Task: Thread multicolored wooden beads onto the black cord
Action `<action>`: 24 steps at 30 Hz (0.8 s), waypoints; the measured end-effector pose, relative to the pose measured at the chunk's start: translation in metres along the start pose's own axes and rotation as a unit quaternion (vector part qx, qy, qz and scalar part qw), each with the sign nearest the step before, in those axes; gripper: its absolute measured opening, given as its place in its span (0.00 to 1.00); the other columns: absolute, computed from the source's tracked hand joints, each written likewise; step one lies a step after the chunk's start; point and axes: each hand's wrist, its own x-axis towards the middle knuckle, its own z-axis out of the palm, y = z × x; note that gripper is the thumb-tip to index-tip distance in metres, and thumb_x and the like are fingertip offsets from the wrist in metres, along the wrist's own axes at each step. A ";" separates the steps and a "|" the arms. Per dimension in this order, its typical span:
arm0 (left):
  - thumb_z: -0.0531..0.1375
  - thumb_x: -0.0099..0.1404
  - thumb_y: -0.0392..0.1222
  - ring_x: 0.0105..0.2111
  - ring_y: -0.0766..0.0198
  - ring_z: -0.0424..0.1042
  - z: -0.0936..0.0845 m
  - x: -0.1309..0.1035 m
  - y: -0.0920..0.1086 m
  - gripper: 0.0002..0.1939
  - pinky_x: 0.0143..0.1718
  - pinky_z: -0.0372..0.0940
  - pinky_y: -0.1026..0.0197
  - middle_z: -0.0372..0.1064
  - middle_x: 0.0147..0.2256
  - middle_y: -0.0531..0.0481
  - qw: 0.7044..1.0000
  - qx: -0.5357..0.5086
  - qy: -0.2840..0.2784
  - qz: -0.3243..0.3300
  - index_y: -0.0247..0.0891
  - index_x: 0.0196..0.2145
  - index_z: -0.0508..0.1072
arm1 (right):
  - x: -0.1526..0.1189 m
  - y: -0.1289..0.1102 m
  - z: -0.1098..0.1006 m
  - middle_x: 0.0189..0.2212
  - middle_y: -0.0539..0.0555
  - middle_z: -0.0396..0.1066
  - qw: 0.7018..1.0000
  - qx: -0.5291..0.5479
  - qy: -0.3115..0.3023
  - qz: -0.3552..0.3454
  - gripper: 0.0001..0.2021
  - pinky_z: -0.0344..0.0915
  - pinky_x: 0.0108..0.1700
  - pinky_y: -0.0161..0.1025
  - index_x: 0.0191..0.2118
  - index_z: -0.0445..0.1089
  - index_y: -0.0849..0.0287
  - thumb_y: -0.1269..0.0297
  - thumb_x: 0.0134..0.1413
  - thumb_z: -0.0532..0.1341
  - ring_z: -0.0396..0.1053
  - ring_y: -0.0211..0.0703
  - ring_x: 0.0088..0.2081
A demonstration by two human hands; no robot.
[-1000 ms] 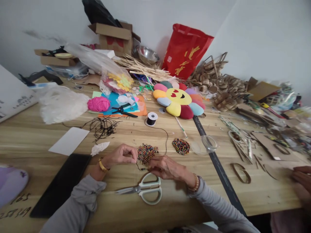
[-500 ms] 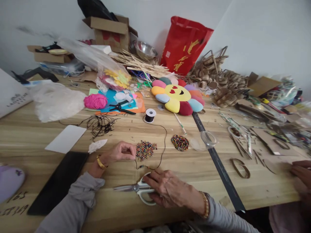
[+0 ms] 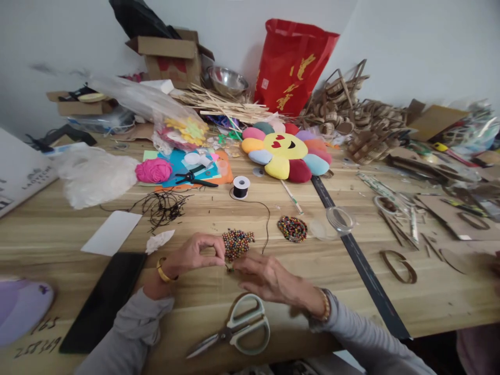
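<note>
My left hand (image 3: 199,252) is closed in a pinch on the end of a thin black cord, beside a heap of small multicoloured beads (image 3: 236,244). A few strung beads (image 3: 229,269) hang just below its fingertips. Reaching in from the right, my right hand (image 3: 269,276) has its fingers stretched toward these strung beads, thumb apart; whether it touches them I cannot tell. The black cord (image 3: 267,221) runs from behind this hand to a white spool (image 3: 241,187). Below it, scissors (image 3: 238,328) with pale handles lie on the table, blades slightly apart.
A coil of strung beads (image 3: 292,229) and a clear round container (image 3: 340,220) lie to the right. Black cord scraps (image 3: 166,205), white paper (image 3: 112,233) and a dark flat slab (image 3: 103,302) are at left. A flower cushion (image 3: 287,152) sits behind.
My right hand has let go of the scissors and moved up and left to the strung beads. The scissors now lie turned, nearer the table's front edge. My left hand keeps its pinch.
</note>
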 end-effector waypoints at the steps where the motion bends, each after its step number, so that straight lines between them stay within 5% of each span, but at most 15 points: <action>1: 0.63 0.59 0.46 0.29 0.65 0.68 0.002 0.002 0.006 0.12 0.35 0.63 0.62 0.70 0.26 0.49 1.000 0.017 0.013 -0.001 0.34 0.25 0.73 | 0.008 0.004 0.002 0.43 0.56 0.69 0.998 0.063 0.030 0.001 0.13 0.63 0.47 0.37 0.47 0.63 0.59 0.66 0.57 0.60 0.67 0.42 0.45; 3: 0.63 0.59 0.44 0.30 0.65 0.69 0.006 0.005 0.017 0.11 0.36 0.63 0.62 0.71 0.27 0.49 0.998 0.053 0.035 -0.007 0.34 0.25 0.73 | 0.021 0.008 0.007 0.43 0.56 0.68 0.978 0.195 0.067 0.025 0.15 0.64 0.49 0.39 0.46 0.63 0.59 0.64 0.54 0.63 0.67 0.41 0.45; 6: 0.63 0.59 0.40 0.28 0.66 0.69 0.009 0.010 0.026 0.08 0.34 0.62 0.64 0.70 0.26 0.50 0.992 0.104 0.065 -0.014 0.34 0.25 0.74 | 0.036 0.010 0.012 0.33 0.51 0.68 0.910 0.402 0.078 0.067 0.16 0.68 0.40 0.37 0.41 0.61 0.60 0.58 0.51 0.65 0.70 0.38 0.35; 9: 0.63 0.59 0.39 0.28 0.65 0.69 0.013 0.013 0.029 0.07 0.34 0.62 0.64 0.71 0.26 0.50 0.986 0.140 0.085 -0.014 0.34 0.25 0.73 | 0.039 0.012 0.011 0.24 0.47 0.66 0.865 0.483 0.083 0.106 0.17 0.67 0.30 0.32 0.35 0.62 0.61 0.53 0.49 0.66 0.68 0.33 0.25; 15: 0.61 0.60 0.39 0.30 0.64 0.70 0.020 0.012 0.019 0.07 0.36 0.63 0.64 0.72 0.27 0.50 0.984 0.173 0.036 -0.012 0.35 0.26 0.74 | 0.027 0.014 -0.001 0.20 0.48 0.65 0.906 0.393 0.068 0.139 0.15 0.62 0.25 0.30 0.31 0.67 0.65 0.54 0.53 0.63 0.64 0.32 0.21; 21: 0.59 0.61 0.35 0.32 0.62 0.69 0.019 0.005 0.004 0.05 0.36 0.62 0.62 0.71 0.29 0.49 0.952 0.297 0.004 -0.079 0.36 0.29 0.75 | 0.010 0.025 -0.029 0.28 0.52 0.69 0.969 0.235 -0.038 0.063 0.08 0.62 0.33 0.32 0.30 0.71 0.65 0.65 0.57 0.60 0.65 0.35 0.30; 24: 0.58 0.59 0.32 0.31 0.61 0.68 0.017 0.000 -0.003 0.05 0.34 0.61 0.63 0.69 0.30 0.49 0.932 0.348 -0.004 -0.104 0.36 0.30 0.74 | -0.001 0.035 -0.046 0.28 0.52 0.69 0.968 0.224 -0.095 0.053 0.08 0.61 0.32 0.31 0.31 0.72 0.64 0.65 0.57 0.60 0.64 0.34 0.30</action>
